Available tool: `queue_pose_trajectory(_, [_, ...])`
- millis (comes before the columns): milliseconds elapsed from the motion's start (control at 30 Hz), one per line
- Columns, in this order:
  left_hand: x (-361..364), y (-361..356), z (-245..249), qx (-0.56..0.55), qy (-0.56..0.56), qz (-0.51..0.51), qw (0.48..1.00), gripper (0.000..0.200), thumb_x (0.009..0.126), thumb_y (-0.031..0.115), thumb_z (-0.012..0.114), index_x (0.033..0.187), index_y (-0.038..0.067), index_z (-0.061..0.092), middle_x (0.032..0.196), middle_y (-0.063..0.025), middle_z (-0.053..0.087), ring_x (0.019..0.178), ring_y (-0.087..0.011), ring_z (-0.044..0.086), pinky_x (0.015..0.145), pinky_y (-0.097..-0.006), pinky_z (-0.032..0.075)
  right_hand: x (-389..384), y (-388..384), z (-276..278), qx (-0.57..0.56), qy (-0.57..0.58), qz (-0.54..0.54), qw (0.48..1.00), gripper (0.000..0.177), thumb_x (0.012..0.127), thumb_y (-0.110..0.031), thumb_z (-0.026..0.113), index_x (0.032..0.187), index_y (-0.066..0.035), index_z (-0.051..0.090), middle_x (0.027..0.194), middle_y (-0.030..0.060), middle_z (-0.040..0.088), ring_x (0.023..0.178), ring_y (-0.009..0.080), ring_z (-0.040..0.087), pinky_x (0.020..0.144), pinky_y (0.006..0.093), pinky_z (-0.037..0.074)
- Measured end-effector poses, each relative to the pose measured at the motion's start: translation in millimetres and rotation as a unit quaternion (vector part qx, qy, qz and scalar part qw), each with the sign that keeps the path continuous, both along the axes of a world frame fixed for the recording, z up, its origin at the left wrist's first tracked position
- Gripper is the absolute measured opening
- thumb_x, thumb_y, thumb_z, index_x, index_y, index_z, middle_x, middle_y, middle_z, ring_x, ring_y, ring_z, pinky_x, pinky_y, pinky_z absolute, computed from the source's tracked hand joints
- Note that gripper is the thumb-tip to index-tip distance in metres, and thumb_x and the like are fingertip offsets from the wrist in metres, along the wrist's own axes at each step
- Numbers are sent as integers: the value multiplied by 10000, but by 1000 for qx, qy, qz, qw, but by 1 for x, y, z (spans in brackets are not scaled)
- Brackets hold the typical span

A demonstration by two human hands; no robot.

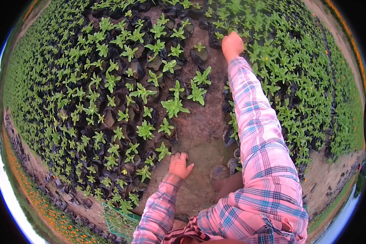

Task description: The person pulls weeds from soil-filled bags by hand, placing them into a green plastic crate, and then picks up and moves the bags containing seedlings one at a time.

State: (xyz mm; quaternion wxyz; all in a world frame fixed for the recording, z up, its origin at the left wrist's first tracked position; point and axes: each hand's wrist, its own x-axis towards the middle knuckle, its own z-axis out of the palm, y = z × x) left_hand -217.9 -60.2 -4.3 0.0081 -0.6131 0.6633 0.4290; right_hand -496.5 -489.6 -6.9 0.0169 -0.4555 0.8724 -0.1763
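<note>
My right hand reaches far forward in a closed fist among the seedlings on the right side of the bare strip. Leaves show just beyond its knuckles; what the fingers hold, if anything, is hidden. Low over the muddy soil, my left hand has its thumb apart and its fingers loosely extended, with nothing visible in it. The closest plant to it is a small green seedling in a black bag at the edge of the left block. Larger seedlings stand farther up that edge.
Dense rows of bagged seedlings fill the left. A green crate holding plant matter sits at lower left, near my body. Orange flowers line the outer edge. Bare earth lies at lower right. My knee is partly visible beneath the right sleeve.
</note>
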Motion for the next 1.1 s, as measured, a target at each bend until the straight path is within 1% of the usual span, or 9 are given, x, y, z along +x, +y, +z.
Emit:
queue_pose_trajectory(233, [0,1,1,-2,15,11,1000,411,712,271,730,1025,102,523,1030,-160,510,1016,-369,450,882,-448,397,-14,2,10,-61,33,22,997,218,822,-295,610,888,-95,664,869,129,689,795,310,671,698,412,524])
queue_pose_trajectory(367, [0,-1,1,-9,11,4,1000,407,710,265,732,1019,103,522,1024,-153,510,1002,-364,459,871,-441,403,-59,-38,-1,-393,-351,53,848,268,777,-216,709,928,-12,626,738,60,628,594,142,552,559,304,458])
queue_pose_trajectory(433, [0,1,-1,-12,13,7,1000,408,710,267,734,1018,103,523,1023,-151,510,996,-362,462,868,-439,405,-62,-25,34,-287,-544,20,788,282,791,-202,694,981,-25,583,748,56,600,576,141,544,501,275,438])
queue_pose_trajectory(567, [-1,3,-3,-28,18,15,999,429,695,274,748,1006,92,516,989,-157,501,964,-355,465,845,-429,397,-49,22,56,-226,-573,72,785,273,822,-141,660,1031,-30,523,787,66,585,589,141,580,464,247,448])
queue_pose_trajectory(633, [-1,1,-2,-27,11,11,1000,429,694,275,750,1004,92,516,988,-156,502,962,-355,466,844,-430,398,-34,40,51,-79,-455,108,880,256,850,-118,618,1042,16,515,716,94,628,544,152,646,406,248,471])
queue_pose_trajectory(767, [0,1,-2,-28,11,2,1000,428,696,278,749,1002,90,516,984,-160,505,958,-357,469,839,-434,401,-11,35,29,49,-354,95,929,382,848,-163,641,1094,77,474,763,159,678,520,202,669,416,282,514])
queue_pose_trajectory(867, [1,0,-1,-20,13,2,1000,418,707,278,742,1011,95,522,999,-158,510,978,-361,468,854,-438,403,-3,27,4,18,-242,126,962,330,812,-266,628,915,46,597,635,152,664,534,248,670,620,313,550])
queue_pose_trajectory(1000, [1,0,-2,-14,10,-4,1000,411,714,280,736,1019,101,527,1017,-156,513,998,-365,463,872,-442,401,4,27,-2,-75,-217,72,971,260,789,-225,608,798,35,625,577,139,641,538,227,670,610,320,528])
queue_pose_trajectory(1100, [1,3,-3,-18,15,5,1000,408,714,281,733,1016,100,526,1017,-157,512,998,-366,461,874,-440,398,9,36,15,-102,-364,28,925,282,786,-229,605,766,52,625,547,136,625,525,212,664,595,319,521])
